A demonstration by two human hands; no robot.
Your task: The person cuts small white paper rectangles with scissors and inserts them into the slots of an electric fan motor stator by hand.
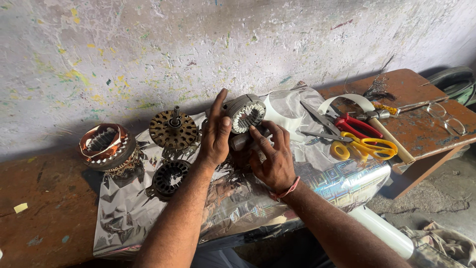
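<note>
I judge I'm mid-way seating slot liners in the stator core (245, 113), which stands tilted between my fingers, left hand (214, 133) flat and open against its side, right hand (271, 155) loosely curled beneath with fingertips touching it, so next needs steady aligning.

On the foil sheet (238, 198), scissors (364, 144) lie right of the stator core (245, 113), rotor disc (173, 129) left.
</note>
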